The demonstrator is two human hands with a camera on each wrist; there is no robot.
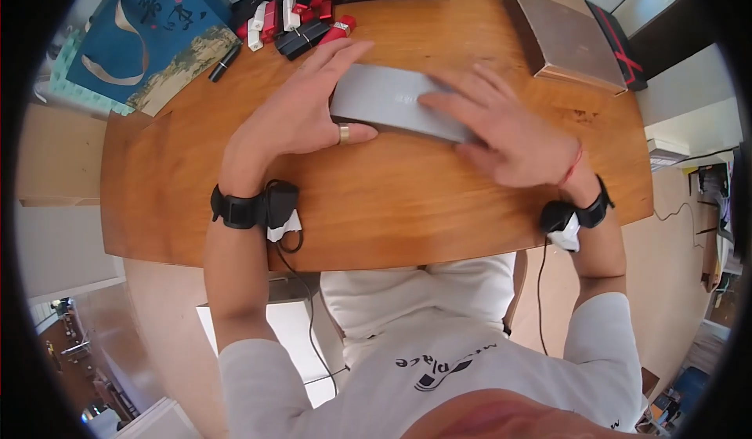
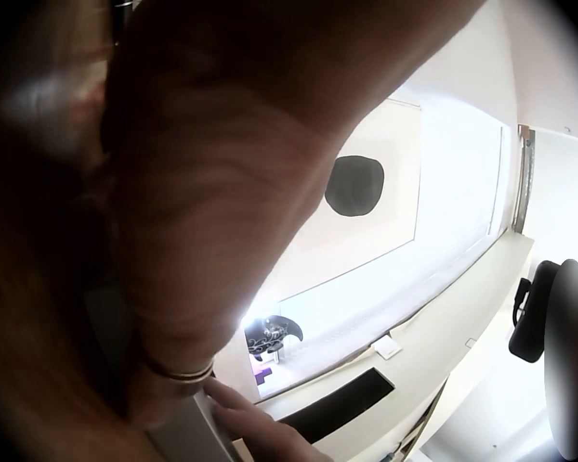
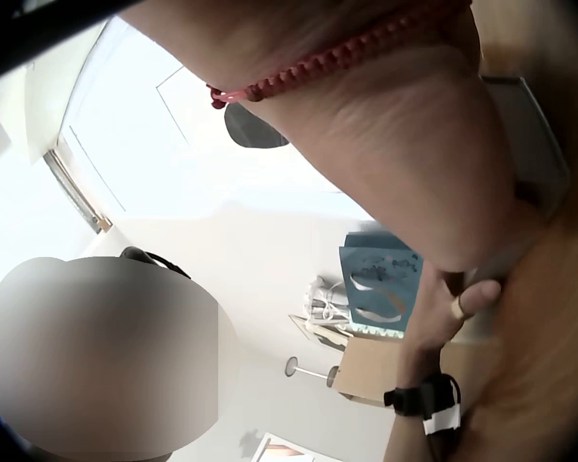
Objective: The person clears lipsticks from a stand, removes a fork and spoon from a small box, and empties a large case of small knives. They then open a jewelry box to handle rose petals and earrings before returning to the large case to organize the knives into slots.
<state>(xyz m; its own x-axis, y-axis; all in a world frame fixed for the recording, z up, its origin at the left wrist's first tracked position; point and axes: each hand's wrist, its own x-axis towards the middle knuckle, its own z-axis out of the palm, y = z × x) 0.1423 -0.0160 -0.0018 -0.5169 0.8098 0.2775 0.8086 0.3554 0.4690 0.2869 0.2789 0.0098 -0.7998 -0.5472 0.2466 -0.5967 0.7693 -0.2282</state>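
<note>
A flat, oblong grey box (image 1: 384, 94) with faint lettering on top lies on the wooden table, slanting down to the right. My left hand (image 1: 294, 110) holds its left end, ringed thumb along the near edge and fingers toward the far side. Over the right end is my right hand (image 1: 509, 133), blurred, its fingers spread across the top and the thumb by the near corner. In the left wrist view the ring (image 2: 183, 372) shows beside a strip of the box (image 2: 195, 430). The palm hides much of the box (image 3: 525, 125) in the right wrist view.
A blue gift bag (image 1: 149, 39) and a black tube (image 1: 225, 63) are at the back left. Several red, white and black small boxes (image 1: 291, 18) are heaped behind my left hand. A brown box (image 1: 560, 36) stands back right. Cables (image 1: 309, 306) hang from both wrist cameras.
</note>
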